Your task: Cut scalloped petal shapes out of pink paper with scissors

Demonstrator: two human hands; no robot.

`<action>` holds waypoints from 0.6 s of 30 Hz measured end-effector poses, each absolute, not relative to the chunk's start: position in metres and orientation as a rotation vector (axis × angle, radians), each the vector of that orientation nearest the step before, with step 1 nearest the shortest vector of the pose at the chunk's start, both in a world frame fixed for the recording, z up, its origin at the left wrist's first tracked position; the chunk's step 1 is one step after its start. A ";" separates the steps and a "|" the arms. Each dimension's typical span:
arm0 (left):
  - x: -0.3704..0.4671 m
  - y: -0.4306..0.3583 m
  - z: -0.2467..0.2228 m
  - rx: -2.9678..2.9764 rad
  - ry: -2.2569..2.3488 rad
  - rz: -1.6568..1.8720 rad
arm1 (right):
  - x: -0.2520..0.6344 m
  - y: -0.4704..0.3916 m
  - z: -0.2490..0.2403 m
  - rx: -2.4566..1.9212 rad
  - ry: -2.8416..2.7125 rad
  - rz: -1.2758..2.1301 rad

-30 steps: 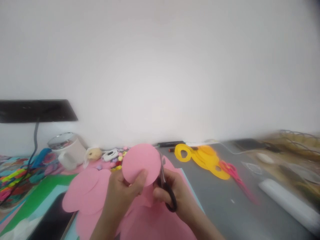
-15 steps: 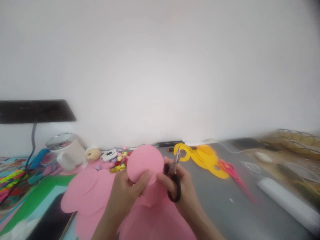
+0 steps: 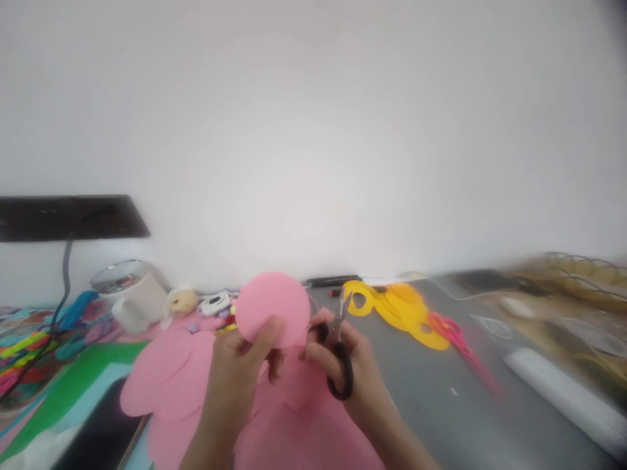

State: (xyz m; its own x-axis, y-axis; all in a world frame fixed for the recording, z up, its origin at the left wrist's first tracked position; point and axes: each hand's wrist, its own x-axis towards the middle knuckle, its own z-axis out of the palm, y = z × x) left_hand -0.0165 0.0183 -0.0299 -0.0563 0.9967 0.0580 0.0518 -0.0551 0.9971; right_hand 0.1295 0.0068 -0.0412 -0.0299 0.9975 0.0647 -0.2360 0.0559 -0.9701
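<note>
Between the thumb and fingers of my left hand [image 3: 245,362] is a round pink paper disc [image 3: 274,307], raised and facing me. My right hand [image 3: 353,365] holds black-handled scissors [image 3: 337,329], their metal blades pointing up and slightly apart. Its thumb and fingers are closed near the disc's lower right edge; a pink paper piece [image 3: 298,382] hangs just below them, though whether they pinch it is unclear. More pink paper [image 3: 304,437] lies beneath both wrists. To the left, overlapping pink paper discs [image 3: 166,372] rest beside my left forearm.
Yellow paper rings and discs [image 3: 399,307] lie at the back right, beside pink scissors [image 3: 463,349]. A white mug [image 3: 134,300] stands at the back left near small colourful beads and charms. A dark phone [image 3: 95,431] lies front left; a white bar [image 3: 563,388] is at right.
My left hand has drawn the pink disc slightly up and left, away from my right thumb. The right hand with the scissors has shifted a little left.
</note>
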 end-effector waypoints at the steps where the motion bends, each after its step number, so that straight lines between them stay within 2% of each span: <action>1: -0.016 0.018 -0.030 1.257 1.264 1.273 | 0.130 0.006 -0.040 -0.972 -1.104 1.299; 18: -0.007 0.010 -0.016 1.331 1.350 1.286 | 0.128 0.005 -0.032 -0.943 -1.374 1.301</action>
State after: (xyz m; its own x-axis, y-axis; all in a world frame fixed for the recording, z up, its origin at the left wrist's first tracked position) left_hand -0.0069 0.0095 -0.0162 -0.0994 0.9901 0.0987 0.1463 -0.0835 0.9857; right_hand 0.1276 0.0045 -0.0320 -0.2153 0.9664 0.1402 -0.0868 0.1241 -0.9885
